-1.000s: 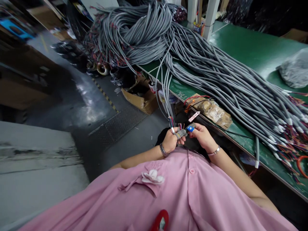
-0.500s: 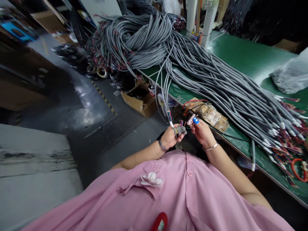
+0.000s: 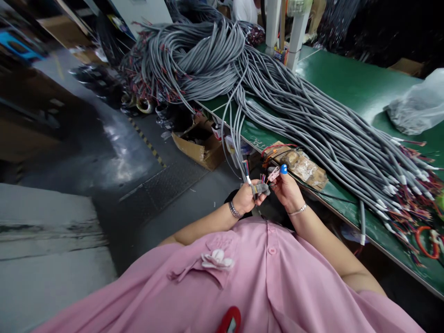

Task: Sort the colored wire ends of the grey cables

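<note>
My left hand (image 3: 244, 199) is closed around the end of a grey cable, its thumb wrapped in a grey finger cover (image 3: 259, 188). Thin coloured wires (image 3: 262, 178) fan out above that thumb. Just to the right, my right hand (image 3: 288, 190) wears a blue cover (image 3: 283, 169) on the thumb and a pinkish wrap (image 3: 274, 174) on one finger. Its fingertips pinch at thin dark wires that run from the left hand. More grey cables (image 3: 237, 132) hang over the bench edge towards my left hand; one bare-wired end (image 3: 246, 170) with a white band stands beside it.
A large heap of grey cables (image 3: 305, 108) covers much of the green bench (image 3: 342, 76). Near its edge lies a tape-wrapped block (image 3: 305, 167). An open cardboard box (image 3: 197, 150) stands on the floor below. A plastic bag (image 3: 414, 104) rests at right; red-handled tool (image 3: 231, 319) is at my front.
My right hand has come slightly closer to the left one, and its blue-covered thumb now points further up. The left hand keeps its hold; the view has shifted a little.
</note>
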A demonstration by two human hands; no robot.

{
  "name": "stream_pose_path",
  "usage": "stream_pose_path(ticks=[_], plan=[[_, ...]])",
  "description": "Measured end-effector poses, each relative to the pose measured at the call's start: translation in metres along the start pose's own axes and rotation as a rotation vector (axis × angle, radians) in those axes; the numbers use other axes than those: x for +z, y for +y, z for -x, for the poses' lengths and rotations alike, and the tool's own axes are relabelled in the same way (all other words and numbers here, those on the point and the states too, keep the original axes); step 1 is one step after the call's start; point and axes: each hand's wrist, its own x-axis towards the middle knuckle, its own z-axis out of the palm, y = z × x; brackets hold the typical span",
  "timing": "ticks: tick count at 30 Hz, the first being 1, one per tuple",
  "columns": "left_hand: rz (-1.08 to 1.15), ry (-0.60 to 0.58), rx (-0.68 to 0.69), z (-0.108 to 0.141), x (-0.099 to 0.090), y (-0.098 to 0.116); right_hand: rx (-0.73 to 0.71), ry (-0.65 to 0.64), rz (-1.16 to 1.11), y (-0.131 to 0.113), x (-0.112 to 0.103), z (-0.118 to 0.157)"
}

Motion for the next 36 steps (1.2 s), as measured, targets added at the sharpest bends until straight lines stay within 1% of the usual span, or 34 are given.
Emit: stream_pose_path(ticks=[2, 5, 10, 15, 17, 20, 24, 28, 30, 34, 36], plan=[[-0.01, 0.003, -0.005, -0.001, 0.0, -0.002, -0.021, 0.014, 0.008, 0.002, 0.0, -0.001], [-0.016, 0.008, -0.005, -0.002, -0.001, -0.003, -0.023, -0.019, 0.039, 0.003, 0.0, 0.0], [-0.015, 0.013, 0.01, 0.0, -0.002, -0.003, 0.064, -0.093, 0.018, -0.001, -0.002, 0.006], [-0.08, 0.05, 0.084, 0.017, 0.004, -0.002, 0.116, -0.165, -0.036, -0.005, -0.008, 0.011], [-0.117, 0.071, 0.121, 0.025, 0.007, -0.003, 0.118, -0.171, -0.028, -0.006, -0.008, 0.012], [-0.121, 0.127, 0.168, 0.031, 0.011, -0.004, 0.088, -0.125, -0.038, -0.008, -0.007, 0.013], [-0.079, 0.203, 0.212, 0.029, 0.016, -0.002, 0.05, -0.08, -0.074, -0.005, -0.007, 0.011], [-0.089, 0.221, 0.217, 0.025, 0.02, -0.001, -0.106, -0.022, 0.023, 0.005, -0.014, 0.006], [-0.095, 0.223, 0.227, 0.022, 0.022, -0.001, -0.136, -0.022, 0.046, 0.008, -0.016, 0.003], [-0.099, 0.242, 0.26, 0.017, 0.023, -0.004, 0.008, -0.115, -0.103, 0.009, -0.013, -0.002], [-0.103, 0.246, 0.264, 0.015, 0.022, -0.006, 0.051, -0.111, -0.184, 0.008, -0.009, -0.004]])
